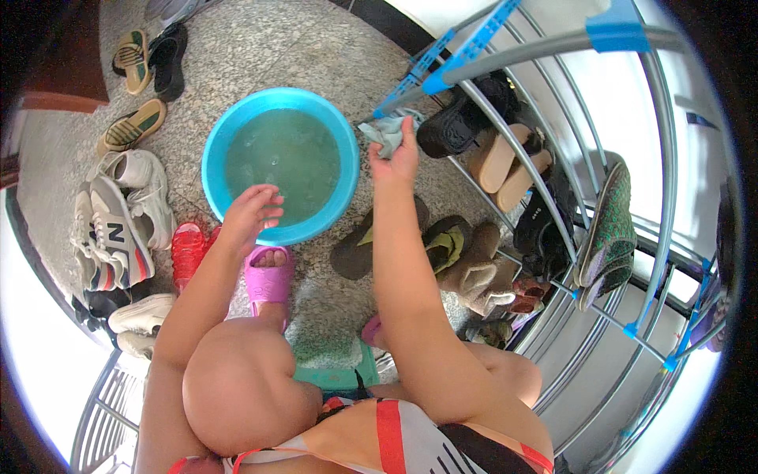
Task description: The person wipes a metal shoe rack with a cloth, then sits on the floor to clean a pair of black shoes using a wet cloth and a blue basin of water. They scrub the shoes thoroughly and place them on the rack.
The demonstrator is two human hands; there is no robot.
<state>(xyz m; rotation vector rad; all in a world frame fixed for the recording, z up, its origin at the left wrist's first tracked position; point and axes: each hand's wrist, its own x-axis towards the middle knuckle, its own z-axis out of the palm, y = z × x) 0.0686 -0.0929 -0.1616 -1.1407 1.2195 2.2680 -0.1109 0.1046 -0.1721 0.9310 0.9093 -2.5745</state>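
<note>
My right hand (pixel 398 157) grips a light grey-blue cloth (pixel 388 131), which touches or hangs close by the blue corner joint of a metal shoe rack (pixel 515 56). Over the near rim of a blue plastic basin (pixel 212 169) hovers my left hand (pixel 254 216), its fingers slightly curled and apart, holding nothing. Cloudy greenish water (pixel 283 157) fills much of the basin, which rests on the speckled stone floor (pixel 260 53). Just right of the cloth lies a black shoe (pixel 447 133) on the rack.
Sneakers (pixel 115 231), red sandals (pixel 187 252) and striped slippers (pixel 135 124) line the left. Dark flip-flops (pixel 352 255) and fleece-lined boots (pixel 474 272) lie right of centre. A green woven shoe (pixel 610 219) leans on the rack. My foot wears a pink slipper (pixel 269 281).
</note>
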